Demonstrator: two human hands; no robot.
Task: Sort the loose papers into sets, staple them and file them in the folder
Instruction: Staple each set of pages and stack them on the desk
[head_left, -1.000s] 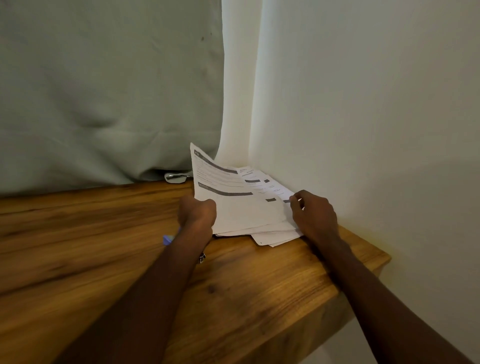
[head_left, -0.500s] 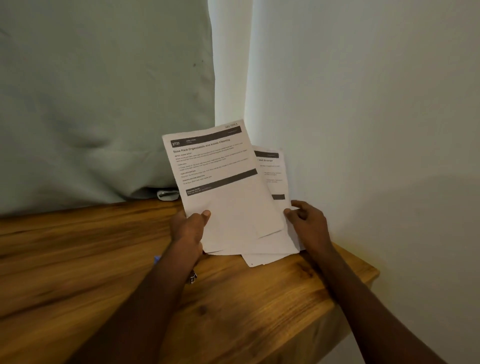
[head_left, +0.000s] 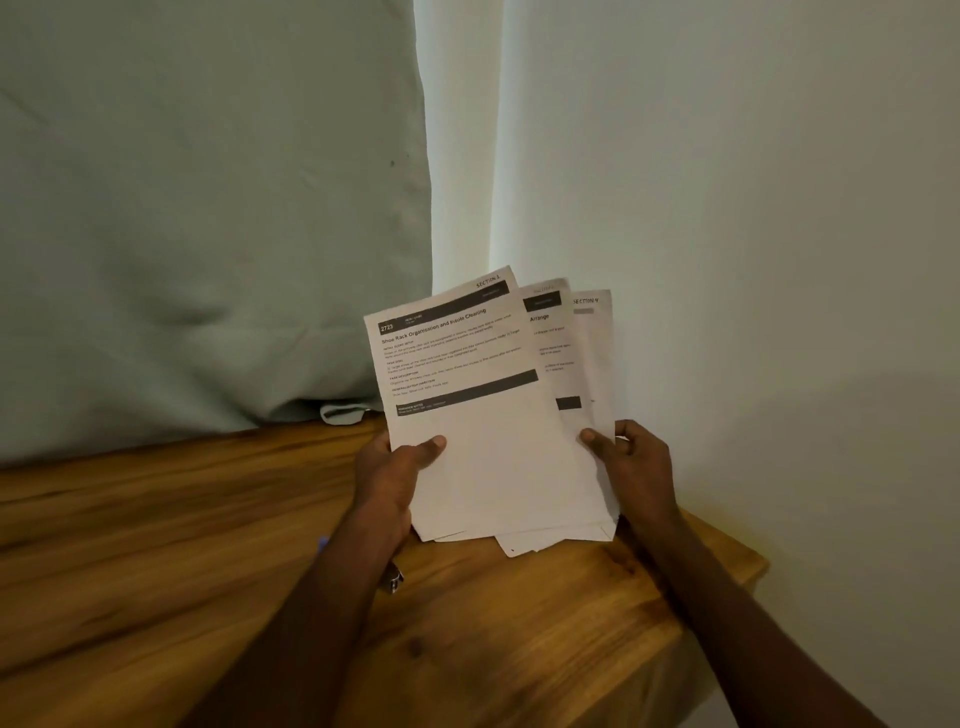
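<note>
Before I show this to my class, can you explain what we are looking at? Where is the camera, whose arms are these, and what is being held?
There is no machine here. The camera sits on a person's head and looks forward and down, so the two arms reaching in from below are that person's own. The left hand and the right hand together hold a fanned stack of printed papers, raised nearly upright with the lower edges close to a wooden table. The front sheet is headed "Shoe Rack Organization and Insole Cleaning"; two more sheets peek out behind it on the right. Under the left forearm a small blue and metal object lies on the table, mostly hidden. Behind hang a grey-green cloth and a pale wall.
</note>
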